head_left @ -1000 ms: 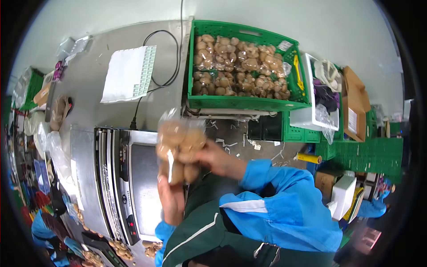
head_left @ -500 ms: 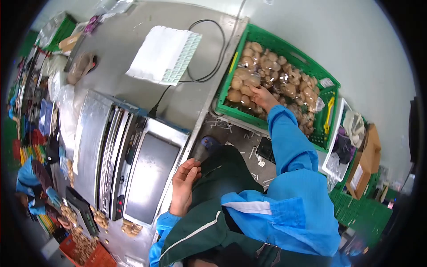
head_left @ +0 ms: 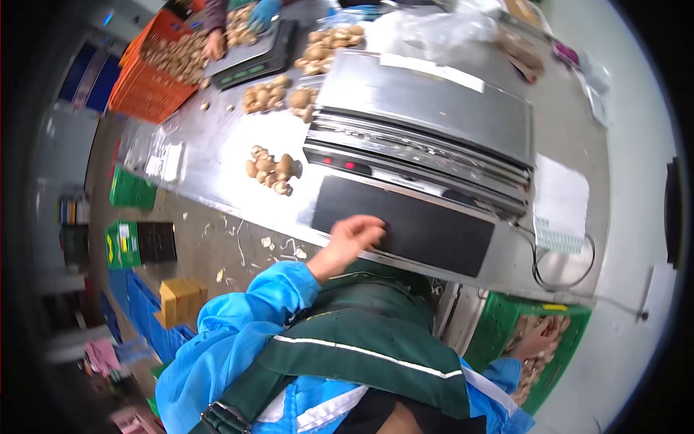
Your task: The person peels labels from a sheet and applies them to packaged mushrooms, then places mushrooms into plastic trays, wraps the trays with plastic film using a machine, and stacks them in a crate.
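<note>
My left hand [head_left: 348,244] hovers over the front edge of the black panel [head_left: 405,224] on the metal wrapping machine [head_left: 426,108]. Its thumb and fingers are drawn together; whatever is between the fingertips cannot be made out. At the lower right, my right hand [head_left: 531,341] reaches into a green crate [head_left: 567,362] and touches the packed mushrooms [head_left: 526,370]; its fingertips are partly hidden against them. A small cluster of brown mushrooms [head_left: 269,170] lies on the steel table [head_left: 217,166], left of the machine.
Further mushroom piles [head_left: 329,47] lie behind. At the upper left, a co-worker's gloved hand [head_left: 264,13] and bare hand [head_left: 215,45] are near a scale [head_left: 253,65] and an orange crate [head_left: 155,87]. A paper sheet [head_left: 560,195] and black cable [head_left: 535,264] are at right.
The view has swung left toward the table and machine. My left hand is now over the black panel instead of beside the machine. My right hand is still in the green crate.
</note>
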Action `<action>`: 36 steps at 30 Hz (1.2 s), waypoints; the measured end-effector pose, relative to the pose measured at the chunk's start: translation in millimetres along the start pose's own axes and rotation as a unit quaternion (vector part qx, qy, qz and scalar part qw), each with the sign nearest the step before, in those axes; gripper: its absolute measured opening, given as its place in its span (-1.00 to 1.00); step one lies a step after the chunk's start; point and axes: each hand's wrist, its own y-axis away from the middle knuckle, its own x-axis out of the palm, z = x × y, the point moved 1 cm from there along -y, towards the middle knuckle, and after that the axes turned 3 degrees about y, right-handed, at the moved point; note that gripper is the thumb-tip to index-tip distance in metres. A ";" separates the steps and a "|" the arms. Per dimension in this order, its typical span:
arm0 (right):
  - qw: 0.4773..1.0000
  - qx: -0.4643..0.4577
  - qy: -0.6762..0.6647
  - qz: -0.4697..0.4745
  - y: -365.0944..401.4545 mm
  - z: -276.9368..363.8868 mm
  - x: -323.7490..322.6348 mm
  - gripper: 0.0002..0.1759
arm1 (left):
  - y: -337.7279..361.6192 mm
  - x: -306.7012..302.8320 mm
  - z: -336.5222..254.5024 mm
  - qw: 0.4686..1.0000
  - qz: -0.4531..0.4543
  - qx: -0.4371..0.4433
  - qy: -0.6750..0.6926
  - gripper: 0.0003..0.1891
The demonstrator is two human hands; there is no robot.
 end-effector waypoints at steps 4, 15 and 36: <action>0.914 -0.018 -0.157 0.374 119.0 193.8 107.5 -0.73 | -16.2 -139.0 -8.7 0.957 -0.268 0.115 0.011 -0.74; 0.669 -0.033 0.021 0.742 423.1 317.4 364.0 0.09 | -117.6 -368.7 -9.9 0.906 -0.369 0.089 -0.186 -0.57; 0.789 -0.379 -0.117 0.470 226.7 422.9 328.0 -0.16 | -129.1 -202.5 -199.2 0.959 -0.151 0.238 0.014 -0.58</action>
